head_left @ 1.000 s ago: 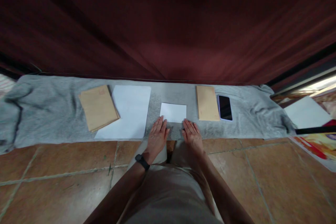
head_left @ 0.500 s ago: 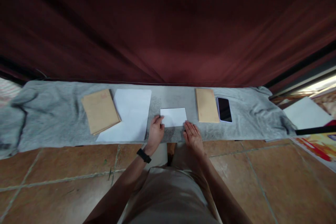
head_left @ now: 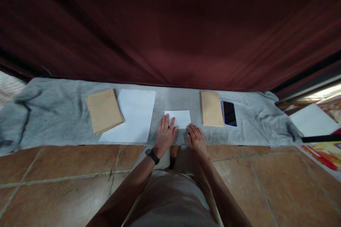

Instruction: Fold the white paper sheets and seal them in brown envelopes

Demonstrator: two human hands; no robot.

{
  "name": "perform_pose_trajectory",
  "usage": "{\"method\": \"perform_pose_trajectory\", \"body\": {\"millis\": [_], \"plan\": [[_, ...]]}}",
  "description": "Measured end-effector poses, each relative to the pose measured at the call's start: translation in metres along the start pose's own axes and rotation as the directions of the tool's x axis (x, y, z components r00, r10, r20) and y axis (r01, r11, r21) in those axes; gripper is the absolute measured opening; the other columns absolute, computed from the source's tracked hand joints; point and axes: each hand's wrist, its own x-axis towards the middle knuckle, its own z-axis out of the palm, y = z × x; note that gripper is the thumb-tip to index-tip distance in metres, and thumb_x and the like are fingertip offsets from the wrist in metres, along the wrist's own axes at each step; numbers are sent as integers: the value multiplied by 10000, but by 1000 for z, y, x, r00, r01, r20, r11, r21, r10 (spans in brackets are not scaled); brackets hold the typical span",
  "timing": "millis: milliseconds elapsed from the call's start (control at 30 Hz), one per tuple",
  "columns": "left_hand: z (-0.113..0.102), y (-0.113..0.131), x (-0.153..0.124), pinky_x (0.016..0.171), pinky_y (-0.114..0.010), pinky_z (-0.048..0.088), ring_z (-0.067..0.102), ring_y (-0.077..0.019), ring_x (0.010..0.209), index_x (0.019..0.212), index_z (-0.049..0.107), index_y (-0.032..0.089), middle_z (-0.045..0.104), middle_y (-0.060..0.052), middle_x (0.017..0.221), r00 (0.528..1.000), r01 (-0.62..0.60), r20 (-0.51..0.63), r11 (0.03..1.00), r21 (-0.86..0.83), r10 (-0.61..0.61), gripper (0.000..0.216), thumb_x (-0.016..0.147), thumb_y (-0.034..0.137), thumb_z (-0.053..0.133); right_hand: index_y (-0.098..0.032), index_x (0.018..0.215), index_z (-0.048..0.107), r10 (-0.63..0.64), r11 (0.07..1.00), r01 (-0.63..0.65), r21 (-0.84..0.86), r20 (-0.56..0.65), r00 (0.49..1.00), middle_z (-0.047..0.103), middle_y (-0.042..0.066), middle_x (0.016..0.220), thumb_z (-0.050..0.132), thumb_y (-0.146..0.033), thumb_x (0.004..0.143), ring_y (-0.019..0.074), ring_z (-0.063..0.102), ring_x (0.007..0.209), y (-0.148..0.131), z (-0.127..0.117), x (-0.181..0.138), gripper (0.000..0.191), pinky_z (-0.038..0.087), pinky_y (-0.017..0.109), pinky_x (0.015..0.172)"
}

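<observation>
A small folded white paper (head_left: 181, 117) lies on a grey cloth (head_left: 53, 113) spread over the floor. My left hand (head_left: 165, 134) lies flat with fingers apart, its fingertips pressing the paper's near left part. My right hand (head_left: 196, 137) rests flat on the cloth, fingertips at the paper's near right corner. Neither hand grips anything. A black band sits on my left wrist.
Left of the paper lie a larger white sheet (head_left: 131, 115) and a stack of brown envelopes (head_left: 103, 110). To the right are a brown envelope (head_left: 211, 108) and a dark phone (head_left: 229, 113). A dark red curtain (head_left: 170, 28) hangs behind. More paper (head_left: 313, 120) lies far right on tiles.
My left hand pinched the paper's left edge half a second ago; now it lies flat on the paper. The paper looks shorter than one second ago. My right hand hardly moved.
</observation>
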Motion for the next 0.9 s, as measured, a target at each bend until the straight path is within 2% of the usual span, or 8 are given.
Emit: {"method": "perform_pose_trajectory", "body": {"millis": [133,267,633,900], "plan": [[1,-3,-2,1216,-641,235,187,-397,1556,1498,489,177,287,-200,1658,999,44,-28,996,76,-42,562,991,416,541,-172,1500,490,45,999,-46,-7,-34,998,540,146,1514,363,-273,1051,263,447,1445,-1,2,-2,478,351,522,1195],[-1,-16,-3,1219,-613,256,220,-402,1547,1502,485,162,301,-223,1647,1000,-3,12,997,74,3,640,960,485,588,-182,1485,506,85,996,-86,-13,-59,995,538,140,1516,365,-271,1051,274,445,1444,-3,5,-1,465,322,520,1199],[-9,-28,11,1237,-501,312,332,-328,1519,1448,540,153,392,-168,1619,991,-92,96,996,12,90,511,988,373,542,-175,1474,503,56,998,-55,29,-50,997,552,144,1499,384,-248,1047,261,457,1427,-10,7,-6,449,291,515,1200],[-12,-29,11,1232,-502,329,352,-321,1510,1452,524,132,411,-183,1604,990,-107,105,991,79,98,490,1013,346,487,-177,1444,532,66,997,-63,40,-68,996,583,153,1457,393,-243,1039,267,470,1412,-11,8,-7,434,286,537,1201]]}}
